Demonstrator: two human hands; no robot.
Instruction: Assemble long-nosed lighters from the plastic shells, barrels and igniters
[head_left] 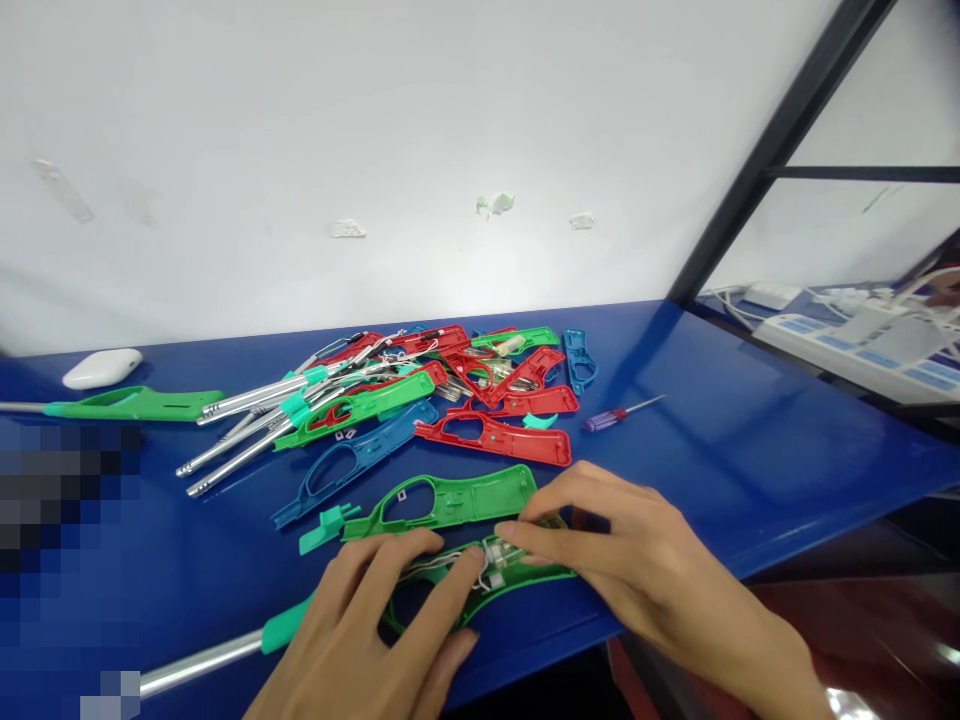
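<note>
A green lighter half-shell (529, 574) lies at the table's front edge with its open side up. My left hand (379, 615) grips its left part, with the index fingertip by the white wires inside. My right hand (630, 545) pinches a clear plastic lighter tank (501, 553) seated in the shell; its far end is hidden by the fingers. A metal tube (206, 662) with a turquoise collar (283, 628) extends left from the shell. Just behind lie another green half-shell (480, 500) and a turquoise trigger (326, 527).
Behind is a pile of red, green and blue shells and metal tubes (255, 395). A screwdriver (619, 414) lies at right. An assembled green lighter (142, 403) and a white case (103, 368) are at left. A black metal frame (750, 180) stands at right, near power strips (870, 345).
</note>
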